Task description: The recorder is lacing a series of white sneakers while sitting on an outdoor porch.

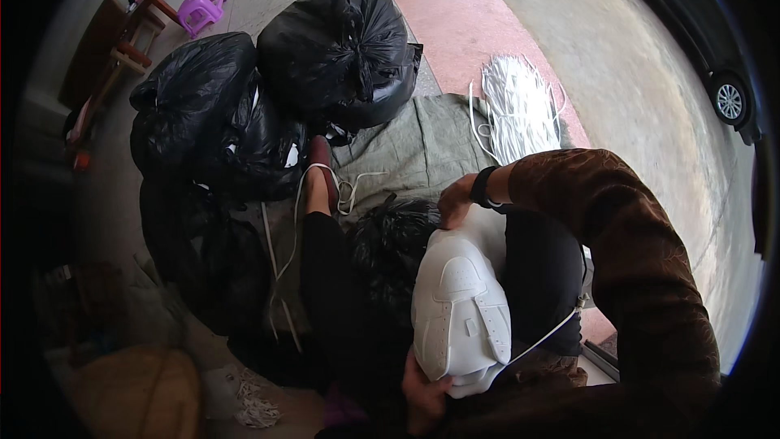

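Observation:
A white shoe upper (465,297), with a perforated toe and rows of lace holes, lies across my lap on the right. More white material shows at its lower end, perhaps further uppers nested beneath. My left hand (424,398) grips that lower end, thumb on top. At the far end my right hand (457,202), below a dark wristband, bends down with its fingers bunched against the white piece; whatever they pinch is hidden. A thin white cord (540,340) runs from the lower end up towards my right knee.
Stuffed black plastic bags (333,53) crowd the left and far side. A bundle of white laces (518,106) lies beyond my right arm, on the edge of a grey-green cloth (422,134). A purple stool (201,10) stands far left; a dark car (727,97) is at the right.

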`<state>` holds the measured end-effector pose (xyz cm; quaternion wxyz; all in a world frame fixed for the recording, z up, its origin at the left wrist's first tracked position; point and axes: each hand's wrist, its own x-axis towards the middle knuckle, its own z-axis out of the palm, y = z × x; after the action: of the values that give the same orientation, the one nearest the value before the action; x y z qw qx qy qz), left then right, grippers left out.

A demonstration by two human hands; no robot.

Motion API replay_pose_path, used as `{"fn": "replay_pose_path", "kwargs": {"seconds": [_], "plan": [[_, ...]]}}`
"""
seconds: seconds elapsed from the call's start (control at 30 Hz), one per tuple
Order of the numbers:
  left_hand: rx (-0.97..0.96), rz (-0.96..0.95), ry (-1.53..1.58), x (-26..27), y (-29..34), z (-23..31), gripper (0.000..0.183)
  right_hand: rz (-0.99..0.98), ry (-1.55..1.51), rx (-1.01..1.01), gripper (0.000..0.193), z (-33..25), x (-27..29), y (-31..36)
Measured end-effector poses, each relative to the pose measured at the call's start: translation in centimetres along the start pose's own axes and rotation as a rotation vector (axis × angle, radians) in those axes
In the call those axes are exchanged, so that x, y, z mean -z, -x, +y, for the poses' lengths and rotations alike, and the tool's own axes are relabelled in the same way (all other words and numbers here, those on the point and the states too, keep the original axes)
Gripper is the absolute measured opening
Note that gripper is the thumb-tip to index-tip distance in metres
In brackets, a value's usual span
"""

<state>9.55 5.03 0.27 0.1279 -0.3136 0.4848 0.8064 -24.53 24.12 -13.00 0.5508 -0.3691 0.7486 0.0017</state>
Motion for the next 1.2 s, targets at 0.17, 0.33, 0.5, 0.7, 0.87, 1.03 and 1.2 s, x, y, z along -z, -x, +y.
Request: {"fn": "replay_pose_path", "kwargs": {"seconds": [0.17,0.33,0.5,0.7,0.87,1.03,1.2], "plan": [[0.082,-0.068,0.016,-0.1,-1.8,0.6,0.082,-0.021,0.223,-0.505,0.059,-0.4,-3.2,-2.9],[0.048,0.166,0.001,0.6,-4.0,1.2,0.061,0.950,-1.044,0.231,0.043,5.8,5.1,2.5],[0.027,0.333,-0.003,10.3,-5.3,-6.0,0.049,1.179,-0.896,-0.443,0.035,17.6,-6.7,11.2],[0.370,0.232,0.224,7.9,-5.9,-4.4,0.058,1.075,-0.812,-0.780,0.023,17.3,-28.3,6.9],[0.372,0.231,0.214,7.2,-6.8,-4.6,0.059,1.155,-0.598,-0.584,0.022,15.1,-32.0,3.9],[0.348,0.226,0.228,6.6,-6.7,-4.6,0.059,1.357,-0.897,-0.887,0.019,15.4,-29.9,2.9],[0.314,0.218,0.246,6.2,-6.5,-4.6,0.060,1.365,-0.821,-0.911,0.023,14.6,-29.1,2.7]]}}
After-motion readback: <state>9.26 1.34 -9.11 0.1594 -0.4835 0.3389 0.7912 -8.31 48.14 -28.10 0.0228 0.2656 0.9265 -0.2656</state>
